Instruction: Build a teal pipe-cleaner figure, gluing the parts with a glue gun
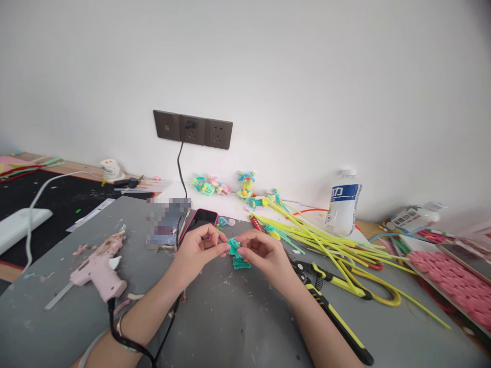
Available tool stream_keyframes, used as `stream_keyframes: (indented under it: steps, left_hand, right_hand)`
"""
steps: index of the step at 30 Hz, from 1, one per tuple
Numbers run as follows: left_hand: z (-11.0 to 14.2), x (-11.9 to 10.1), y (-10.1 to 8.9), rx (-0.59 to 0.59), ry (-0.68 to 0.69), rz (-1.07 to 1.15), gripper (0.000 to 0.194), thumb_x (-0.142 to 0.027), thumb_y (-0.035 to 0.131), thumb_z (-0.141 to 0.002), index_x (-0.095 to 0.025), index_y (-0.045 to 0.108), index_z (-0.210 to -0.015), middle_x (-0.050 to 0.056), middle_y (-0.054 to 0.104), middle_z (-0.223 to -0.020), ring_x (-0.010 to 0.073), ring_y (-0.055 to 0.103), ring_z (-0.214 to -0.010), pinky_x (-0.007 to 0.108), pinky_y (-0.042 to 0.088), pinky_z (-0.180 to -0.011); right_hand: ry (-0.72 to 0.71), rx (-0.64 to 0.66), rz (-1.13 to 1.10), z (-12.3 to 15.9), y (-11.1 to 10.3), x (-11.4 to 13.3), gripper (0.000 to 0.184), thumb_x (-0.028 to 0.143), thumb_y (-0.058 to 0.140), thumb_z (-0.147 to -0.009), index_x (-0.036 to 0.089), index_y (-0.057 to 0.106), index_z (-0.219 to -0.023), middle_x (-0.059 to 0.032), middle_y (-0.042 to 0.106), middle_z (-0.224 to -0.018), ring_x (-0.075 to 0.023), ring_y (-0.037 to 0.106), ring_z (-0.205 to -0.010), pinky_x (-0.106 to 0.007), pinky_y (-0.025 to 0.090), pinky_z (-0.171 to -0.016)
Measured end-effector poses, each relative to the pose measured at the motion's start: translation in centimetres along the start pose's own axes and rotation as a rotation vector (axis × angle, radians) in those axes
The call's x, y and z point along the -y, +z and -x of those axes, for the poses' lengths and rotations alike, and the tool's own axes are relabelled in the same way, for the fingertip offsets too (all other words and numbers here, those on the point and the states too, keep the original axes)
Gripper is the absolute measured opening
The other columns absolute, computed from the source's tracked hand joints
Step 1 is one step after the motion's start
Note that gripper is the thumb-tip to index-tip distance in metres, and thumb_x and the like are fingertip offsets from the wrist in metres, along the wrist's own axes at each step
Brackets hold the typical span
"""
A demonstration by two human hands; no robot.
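Our left hand and right hand each pinch the teal fuzzy piece, 2 grips nearly closed, likely steadying it above the tabletop; glue gun lies aside, left.

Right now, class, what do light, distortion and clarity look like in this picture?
Head view: soft, fairly even light on the wall, upper right corner darkened; wide-angle stretching towards the sides, where the pink braided piece looks soft; blocky pixelation masks much of the device left of the pink-edged phone.
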State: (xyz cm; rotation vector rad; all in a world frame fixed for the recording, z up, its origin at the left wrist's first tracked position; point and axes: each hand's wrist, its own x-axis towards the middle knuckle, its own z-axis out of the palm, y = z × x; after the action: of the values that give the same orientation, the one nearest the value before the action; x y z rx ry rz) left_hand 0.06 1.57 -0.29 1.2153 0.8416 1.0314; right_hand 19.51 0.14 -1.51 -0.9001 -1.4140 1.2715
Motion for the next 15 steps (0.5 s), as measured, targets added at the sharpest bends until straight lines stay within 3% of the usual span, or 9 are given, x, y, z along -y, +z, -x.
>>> stream_keyframes:
  steps: [15]
  left_hand:
    - [0.06,-0.12,-0.04,0.001,-0.004,0.009,0.037,-0.028,0.08,-0.075,-0.018,0.046,-0.065,-0.001,0.065,-0.081,0.0102,0.061,-0.064,0.026,0.052,-0.068]
  right_hand:
    - [0.002,0.002,0.01,-0.02,-0.04,0.01,0.021,0.038,0.079,-0.08,0.021,0.074,-0.092,0.0006,0.056,-0.071,-0.0133,0.049,-0.063,-0.026,0.043,-0.056]
